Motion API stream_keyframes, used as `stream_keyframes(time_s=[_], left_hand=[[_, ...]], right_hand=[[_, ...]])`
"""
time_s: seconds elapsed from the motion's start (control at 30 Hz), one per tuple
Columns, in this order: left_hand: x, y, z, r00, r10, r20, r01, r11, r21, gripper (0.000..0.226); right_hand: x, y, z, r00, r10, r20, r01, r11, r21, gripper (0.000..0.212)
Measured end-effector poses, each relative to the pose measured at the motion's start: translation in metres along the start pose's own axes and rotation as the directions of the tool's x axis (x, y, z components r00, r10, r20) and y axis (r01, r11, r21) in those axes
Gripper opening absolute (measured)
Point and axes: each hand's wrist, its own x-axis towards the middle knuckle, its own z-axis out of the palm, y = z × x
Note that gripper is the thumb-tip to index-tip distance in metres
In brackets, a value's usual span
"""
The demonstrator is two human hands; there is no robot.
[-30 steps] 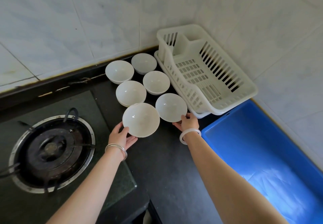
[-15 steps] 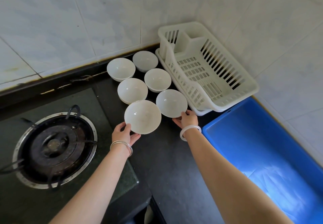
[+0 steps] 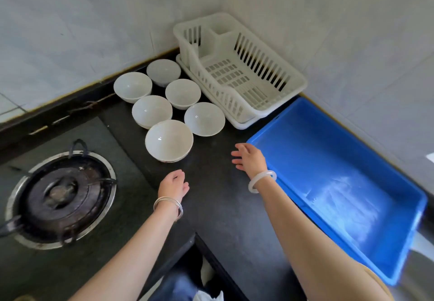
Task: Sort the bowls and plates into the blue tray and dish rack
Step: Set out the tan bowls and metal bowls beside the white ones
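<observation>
Sitting upright: six plain white bowls (image 3: 169,139), empty.

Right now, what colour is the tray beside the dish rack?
Bright blue; the tray shows clearly in the head view.

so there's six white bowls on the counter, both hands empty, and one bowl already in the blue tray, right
Not quite. The head view shows the blue tray holding no bowl. The rest stands: six white bowls sit on the counter, and the left hand and right hand are both empty.
</observation>
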Motion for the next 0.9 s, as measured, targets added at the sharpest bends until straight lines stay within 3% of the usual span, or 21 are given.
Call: stream_keyframes(time_s=[0.17, 0.3, 0.5, 0.63, 0.77, 0.9], left_hand=[[-0.042, -0.023, 0.04, 0.963, 0.093, 0.255, -0.182, 0.917, 0.355, 0.027], [-0.09, -0.048, 0.082, 0.872, 0.087, 0.482, -0.362, 0.776, 0.516, 0.024], [-0.163, -0.095, 0.139, 0.713, 0.014, 0.701, -0.569, 0.596, 0.566, 0.021], [-0.193, -0.117, 0.162, 0.619, 0.019, 0.785, -0.701, 0.463, 0.542, 0.021], [-0.207, -0.13, 0.172, 0.59, 0.016, 0.807, -0.766, 0.326, 0.554, 0.026], [-0.214, -0.139, 0.173, 0.578, 0.013, 0.816, -0.783, 0.289, 0.55, 0.03]], right_hand=[[-0.071, 0.041, -0.069, 0.985, -0.136, -0.106, 0.118, 0.98, -0.162, 0.021], [-0.125, 0.082, -0.129, 0.951, -0.125, -0.282, 0.059, 0.971, -0.232, 0.017], [-0.204, 0.149, -0.201, 0.806, -0.113, -0.58, -0.135, 0.92, -0.368, 0.015], [-0.236, 0.185, -0.222, 0.768, -0.061, -0.638, -0.292, 0.853, -0.432, 0.018], [-0.249, 0.205, -0.224, 0.749, -0.007, -0.663, -0.325, 0.868, -0.377, 0.015], [-0.25, 0.208, -0.222, 0.71, 0.007, -0.704, -0.343, 0.876, -0.338, 0.008]])
